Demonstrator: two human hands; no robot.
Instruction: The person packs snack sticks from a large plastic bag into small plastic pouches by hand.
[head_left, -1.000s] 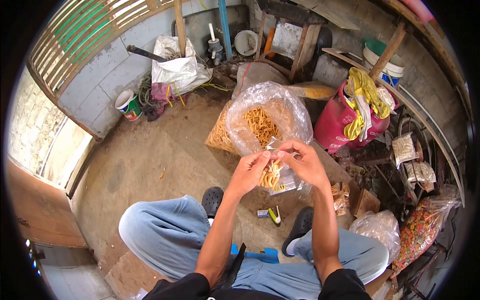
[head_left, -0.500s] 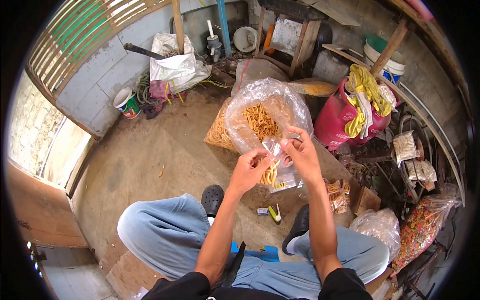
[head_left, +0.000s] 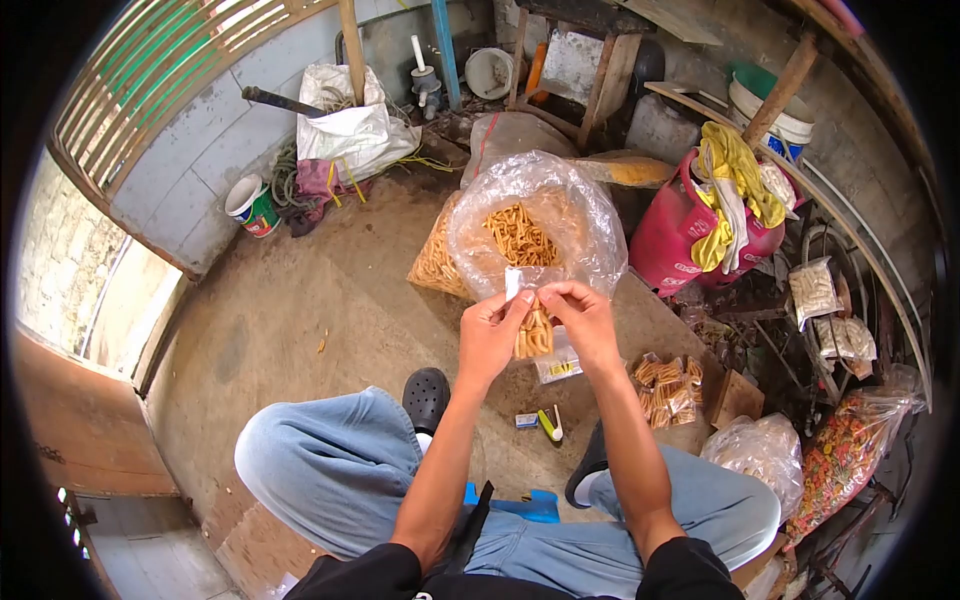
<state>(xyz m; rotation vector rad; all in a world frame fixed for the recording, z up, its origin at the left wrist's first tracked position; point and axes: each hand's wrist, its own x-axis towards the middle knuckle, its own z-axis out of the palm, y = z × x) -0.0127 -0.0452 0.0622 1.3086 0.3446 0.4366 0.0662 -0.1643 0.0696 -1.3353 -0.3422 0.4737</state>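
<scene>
Between my two hands hangs a small clear plastic bag (head_left: 534, 336) with pale brown stick snacks in its lower part. My left hand (head_left: 488, 335) pinches the bag's upper left side. On the upper right side, the thumb and fingers of my right hand (head_left: 582, 322) are closed on the plastic. Just beyond my hands stands a big open clear sack (head_left: 590, 225) of the same stick snacks (head_left: 520, 236). Below the held bag lies a flat clear packet (head_left: 558, 370) with a yellow label, partly hidden by my right hand.
Filled snack packets (head_left: 668, 388) lie in a pile on the right. A stapler (head_left: 550, 426) and a small blue box (head_left: 526, 421) are on the floor near my feet. A red drum (head_left: 660, 230) with yellow cloth stands at the back right; a paint bucket (head_left: 252, 206) sits at left.
My hands have drawn together at the bag's top. The bag now hangs straighter with its snacks at the bottom, and my right hand has come lower, uncovering more of the packet pile.
</scene>
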